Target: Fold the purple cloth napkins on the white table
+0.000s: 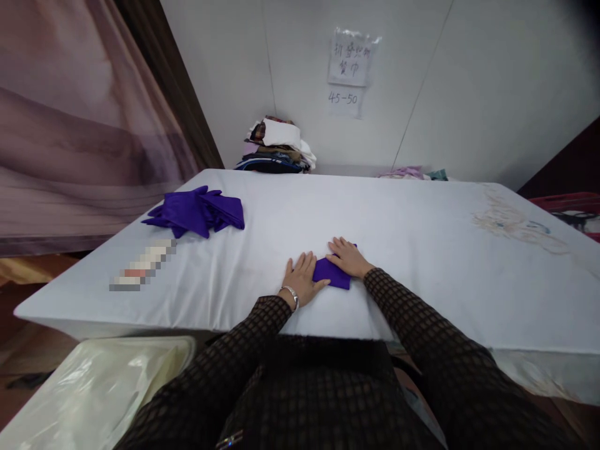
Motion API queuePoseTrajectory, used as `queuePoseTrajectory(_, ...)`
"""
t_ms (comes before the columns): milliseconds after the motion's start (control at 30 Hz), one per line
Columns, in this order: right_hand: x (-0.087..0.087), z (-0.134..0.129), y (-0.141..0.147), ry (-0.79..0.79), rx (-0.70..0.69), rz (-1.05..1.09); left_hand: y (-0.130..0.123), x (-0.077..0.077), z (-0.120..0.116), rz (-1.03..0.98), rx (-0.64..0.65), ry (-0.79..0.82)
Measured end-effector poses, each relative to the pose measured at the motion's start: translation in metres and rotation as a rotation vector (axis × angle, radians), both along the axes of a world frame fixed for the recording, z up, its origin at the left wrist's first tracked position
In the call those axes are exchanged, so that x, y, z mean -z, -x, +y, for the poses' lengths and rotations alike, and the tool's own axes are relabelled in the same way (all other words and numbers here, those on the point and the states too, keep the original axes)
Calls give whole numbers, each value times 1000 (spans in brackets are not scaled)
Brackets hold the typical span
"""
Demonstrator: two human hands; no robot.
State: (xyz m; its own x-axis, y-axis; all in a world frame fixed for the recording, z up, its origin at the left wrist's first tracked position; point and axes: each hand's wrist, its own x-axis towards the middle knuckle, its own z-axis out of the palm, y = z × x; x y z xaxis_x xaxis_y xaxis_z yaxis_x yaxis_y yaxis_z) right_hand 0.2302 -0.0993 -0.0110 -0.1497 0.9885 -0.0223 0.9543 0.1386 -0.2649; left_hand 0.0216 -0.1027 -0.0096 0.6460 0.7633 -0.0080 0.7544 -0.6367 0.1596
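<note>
A folded purple napkin [334,275] lies flat on the white tablecloth [403,250], close to the front of the table. My left hand [300,278] rests on its left edge with the fingers spread; a silver bracelet circles that wrist. Across the napkin's upper right part lies my right hand [347,256], palm down and fingers stretched out. Both hands press on the cloth without gripping it, and they cover part of its outline. To the left, a loose heap of purple napkins [197,211] sits on the table.
A blurred, pixelated object [143,265] lies at the table's left. Stacked clothes [276,147] stand behind the far edge, by a wall with handwritten paper signs [349,59]. A plastic-covered pale seat [103,387] is at the lower left; a curtain [79,125] hangs at left.
</note>
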Motion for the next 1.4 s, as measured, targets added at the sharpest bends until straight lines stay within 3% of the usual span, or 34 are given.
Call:
queuePoseTrajectory(267,1,-2,0,-42,-30,-111,32,-6,-19,26,-52,39)
queuePoseTrajectory(567,1,-5,2,-83,-14,-140,53,-6,-29,-56,-233,27)
queuePoseTrajectory(800,1,-5,2,-62,-12,-133,49,-8,-9,-354,-263,-59)
queuePoseTrajectory(933,2,-5,3,-71,3,-114,41,-6,7,-493,-279,1)
queuePoseTrajectory(1200,3,-6,4,-84,-13,-70,37,3,24,-579,-324,88)
queuePoseTrajectory(1400,-3,-5,-3,-48,-74,-73,39,0,24,-580,-210,153)
